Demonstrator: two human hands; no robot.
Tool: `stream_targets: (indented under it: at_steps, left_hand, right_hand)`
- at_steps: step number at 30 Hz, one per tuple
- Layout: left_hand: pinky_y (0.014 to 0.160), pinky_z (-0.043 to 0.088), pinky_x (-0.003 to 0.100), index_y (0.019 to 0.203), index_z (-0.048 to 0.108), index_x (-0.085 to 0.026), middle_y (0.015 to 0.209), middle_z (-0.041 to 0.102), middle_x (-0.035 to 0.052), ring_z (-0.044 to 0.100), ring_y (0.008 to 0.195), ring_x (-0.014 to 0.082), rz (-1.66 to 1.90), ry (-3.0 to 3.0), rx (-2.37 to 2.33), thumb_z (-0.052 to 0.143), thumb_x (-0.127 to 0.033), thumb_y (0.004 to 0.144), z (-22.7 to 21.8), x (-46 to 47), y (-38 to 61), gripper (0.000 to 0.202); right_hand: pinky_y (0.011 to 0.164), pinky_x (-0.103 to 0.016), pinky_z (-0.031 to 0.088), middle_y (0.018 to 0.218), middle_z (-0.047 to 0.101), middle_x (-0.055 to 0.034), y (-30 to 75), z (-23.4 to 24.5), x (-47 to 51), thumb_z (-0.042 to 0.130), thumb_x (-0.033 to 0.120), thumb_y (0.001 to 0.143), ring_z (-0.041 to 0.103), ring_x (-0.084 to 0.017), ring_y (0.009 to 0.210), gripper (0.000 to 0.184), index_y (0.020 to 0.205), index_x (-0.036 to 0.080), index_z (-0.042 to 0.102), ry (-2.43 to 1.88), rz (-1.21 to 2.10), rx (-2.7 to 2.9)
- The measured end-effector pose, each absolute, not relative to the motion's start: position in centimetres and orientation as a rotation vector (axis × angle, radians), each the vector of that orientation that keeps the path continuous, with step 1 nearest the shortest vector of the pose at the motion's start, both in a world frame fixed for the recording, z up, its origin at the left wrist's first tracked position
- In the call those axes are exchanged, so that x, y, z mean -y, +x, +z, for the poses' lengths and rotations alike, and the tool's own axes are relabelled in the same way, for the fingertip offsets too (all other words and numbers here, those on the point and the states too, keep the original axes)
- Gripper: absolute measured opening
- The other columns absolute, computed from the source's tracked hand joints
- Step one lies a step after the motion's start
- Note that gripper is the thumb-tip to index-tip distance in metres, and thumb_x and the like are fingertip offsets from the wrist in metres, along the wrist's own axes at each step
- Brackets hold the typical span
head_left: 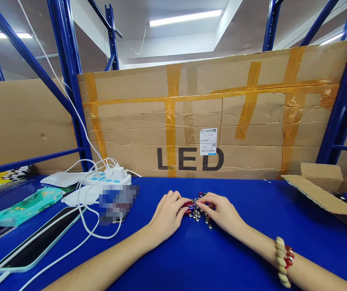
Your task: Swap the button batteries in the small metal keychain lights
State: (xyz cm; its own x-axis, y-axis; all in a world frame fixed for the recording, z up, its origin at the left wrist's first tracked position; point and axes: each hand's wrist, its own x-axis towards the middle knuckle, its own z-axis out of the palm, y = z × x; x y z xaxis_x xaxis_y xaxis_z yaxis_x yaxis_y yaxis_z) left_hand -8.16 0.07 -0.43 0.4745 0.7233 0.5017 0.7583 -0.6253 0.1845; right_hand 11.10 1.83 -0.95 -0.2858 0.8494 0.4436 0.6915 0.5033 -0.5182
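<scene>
A small pile of shiny red, blue and silver pieces [196, 215] lies on the blue tabletop [173, 262], between my two hands. Some pieces are short coloured tubes; others are small round silver bits, and their exact kind is too small to tell. My left hand [167, 215] rests at the pile's left side, with thumb and fingers closed on a red tube [188, 205]. From the right, my right hand [221, 211] reaches into the pile with thumb and forefinger pinched together. What sits in that pinch is hidden by the fingers.
On the left are a power strip [119, 180] with white cables, a tablet-like device [40, 240] and a green plastic packet [26, 207]. An open cardboard box [321, 194] stands at right. A large taped cardboard sheet [131, 129] and blue rack posts [67, 60] close off the back.
</scene>
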Motion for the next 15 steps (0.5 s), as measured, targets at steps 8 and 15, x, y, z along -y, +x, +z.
stream_targets:
  at_steps: [8,15]
  left_hand:
    - [0.082,0.039,0.034,0.119,0.049,-0.021,0.103,0.053,0.0058,0.046,0.094,0.0210,-0.817,-2.477,1.720,0.035,-0.012,0.088,-1.2,-1.8,-9.2,0.035]
    - [0.089,0.039,0.034,0.117,0.053,-0.017,0.104,0.056,0.0074,0.048,0.099,0.0205,-0.901,-2.558,1.800,0.041,-0.008,0.084,-2.0,-2.7,-9.6,0.036]
  right_hand:
    - [0.055,-0.024,0.040,0.091,0.063,0.0000,12.0,-0.2,-1.7,0.041,0.030,0.088,0.061,-0.016,0.077,0.026,0.087,0.028,0.067,-1.417,-0.080,2.217]
    - [0.053,-0.024,0.040,0.091,0.064,0.0010,11.9,-0.2,-1.7,0.041,0.022,0.088,0.063,-0.017,0.078,0.026,0.092,0.029,0.065,-1.447,-0.241,2.336]
